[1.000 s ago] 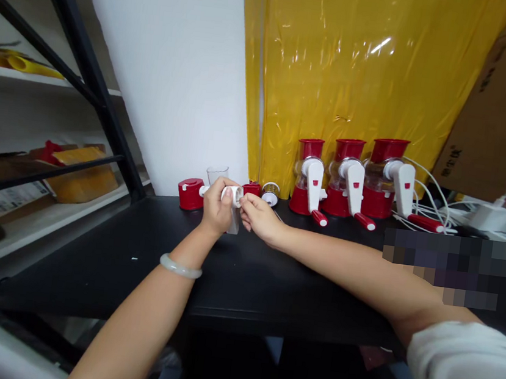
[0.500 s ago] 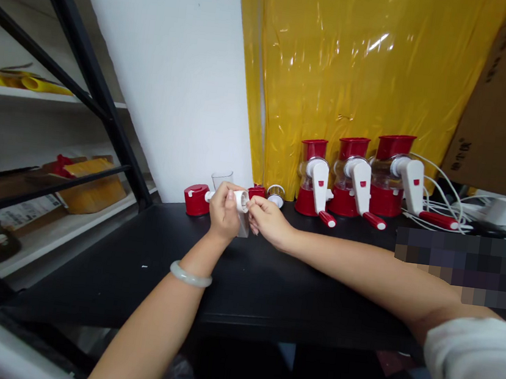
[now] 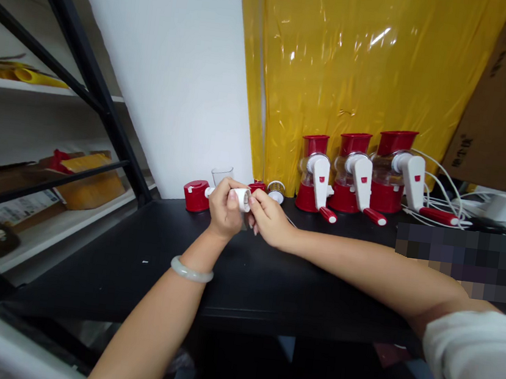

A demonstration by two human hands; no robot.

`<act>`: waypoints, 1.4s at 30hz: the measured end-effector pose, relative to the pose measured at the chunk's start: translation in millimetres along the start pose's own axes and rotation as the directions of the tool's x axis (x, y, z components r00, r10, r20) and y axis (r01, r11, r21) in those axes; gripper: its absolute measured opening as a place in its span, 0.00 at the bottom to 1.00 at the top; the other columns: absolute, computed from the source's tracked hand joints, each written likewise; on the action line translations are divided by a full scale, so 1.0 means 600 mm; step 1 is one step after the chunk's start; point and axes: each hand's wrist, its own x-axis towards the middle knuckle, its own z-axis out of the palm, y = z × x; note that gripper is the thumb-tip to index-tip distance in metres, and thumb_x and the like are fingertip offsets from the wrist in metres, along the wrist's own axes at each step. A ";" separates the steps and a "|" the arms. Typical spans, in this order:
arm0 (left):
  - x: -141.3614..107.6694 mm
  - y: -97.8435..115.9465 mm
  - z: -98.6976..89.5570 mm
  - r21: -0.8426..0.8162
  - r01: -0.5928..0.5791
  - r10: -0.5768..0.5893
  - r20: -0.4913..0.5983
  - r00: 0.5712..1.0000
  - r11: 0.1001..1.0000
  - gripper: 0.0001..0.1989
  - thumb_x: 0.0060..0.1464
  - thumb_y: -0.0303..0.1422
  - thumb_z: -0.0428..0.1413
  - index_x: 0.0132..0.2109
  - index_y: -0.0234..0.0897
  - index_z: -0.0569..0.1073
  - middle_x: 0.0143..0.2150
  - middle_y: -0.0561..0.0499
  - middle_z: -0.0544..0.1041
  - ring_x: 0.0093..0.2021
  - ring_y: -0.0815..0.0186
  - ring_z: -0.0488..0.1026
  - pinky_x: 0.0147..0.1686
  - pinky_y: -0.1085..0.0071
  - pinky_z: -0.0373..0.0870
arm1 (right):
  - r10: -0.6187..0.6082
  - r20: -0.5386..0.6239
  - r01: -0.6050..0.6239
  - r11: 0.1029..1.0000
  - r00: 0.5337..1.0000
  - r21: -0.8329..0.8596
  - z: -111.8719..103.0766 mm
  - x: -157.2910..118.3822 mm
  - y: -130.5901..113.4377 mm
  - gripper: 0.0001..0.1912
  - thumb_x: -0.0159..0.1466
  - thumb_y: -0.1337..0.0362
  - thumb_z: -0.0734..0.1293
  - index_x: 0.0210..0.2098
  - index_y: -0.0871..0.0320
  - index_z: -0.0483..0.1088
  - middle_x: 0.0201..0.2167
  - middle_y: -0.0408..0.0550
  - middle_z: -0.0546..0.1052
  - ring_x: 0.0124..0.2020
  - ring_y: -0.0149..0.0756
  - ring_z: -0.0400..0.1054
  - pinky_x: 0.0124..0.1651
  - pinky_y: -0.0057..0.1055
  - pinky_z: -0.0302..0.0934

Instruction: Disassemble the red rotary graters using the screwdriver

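Observation:
My left hand (image 3: 227,208), with a pale bangle at the wrist, is closed around a white cylindrical plastic part (image 3: 242,199) whose open end faces right. A clear piece shows below it, partly hidden by the fingers. My right hand (image 3: 270,218) is closed in a pinch at that open end; whatever its fingers hold is hidden. Just behind my left hand are a round red base (image 3: 196,196) and a clear plastic piece (image 3: 221,175). A metal grater drum (image 3: 275,191) with a white end lies beyond my right hand.
Three red-and-white rotary graters with crank handles (image 3: 362,178) stand at the back right of the black tabletop (image 3: 170,265). White cables (image 3: 445,201) tangle beside them. A black-framed shelf (image 3: 86,83) is at left; yellow plastic sheeting (image 3: 343,59) covers the back.
My right hand has moved slightly left and up, its fingers now against the white part's rim. My left hand keeps its hold, with the open end turned slightly. The view has shifted a little.

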 end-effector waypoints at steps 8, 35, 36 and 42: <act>0.004 0.004 0.004 0.009 0.051 -0.051 -0.024 0.998 0.999 0.27 0.66 0.55 0.44 0.35 0.39 0.75 0.31 0.47 0.76 0.30 0.62 0.70 0.34 0.65 0.67 | 0.023 -0.089 -0.020 0.999 0.996 0.027 0.005 -0.001 0.009 0.19 0.73 0.46 0.58 0.32 0.51 0.57 0.20 0.36 0.65 0.19 0.29 0.60 0.25 0.27 0.56; 0.008 -0.015 -0.008 0.060 -0.222 0.221 0.009 0.975 0.973 0.24 0.70 0.47 0.42 0.38 0.37 0.75 0.30 0.50 0.77 0.28 0.66 0.72 0.28 0.68 0.67 | 0.294 0.057 -0.292 0.874 0.954 0.387 0.030 0.000 0.004 0.22 0.73 0.44 0.58 0.31 0.53 0.58 0.13 0.32 0.63 0.11 0.26 0.56 0.16 0.24 0.55; 0.009 -0.015 -0.008 0.067 -0.210 0.210 0.012 0.978 0.975 0.25 0.70 0.47 0.42 0.38 0.37 0.75 0.30 0.50 0.76 0.28 0.66 0.72 0.28 0.68 0.67 | 0.290 0.049 -0.286 0.875 0.956 0.392 0.030 0.000 0.004 0.22 0.73 0.44 0.59 0.31 0.53 0.58 0.13 0.32 0.63 0.11 0.25 0.56 0.17 0.24 0.55; 0.011 -0.012 -0.008 0.061 -0.158 0.157 0.017 0.987 0.986 0.25 0.71 0.47 0.41 0.37 0.37 0.75 0.31 0.49 0.77 0.28 0.66 0.72 0.29 0.68 0.67 | 0.273 0.013 -0.255 0.877 0.962 0.407 0.033 -0.002 0.002 0.21 0.73 0.46 0.60 0.30 0.53 0.58 0.14 0.30 0.61 0.12 0.24 0.53 0.18 0.24 0.56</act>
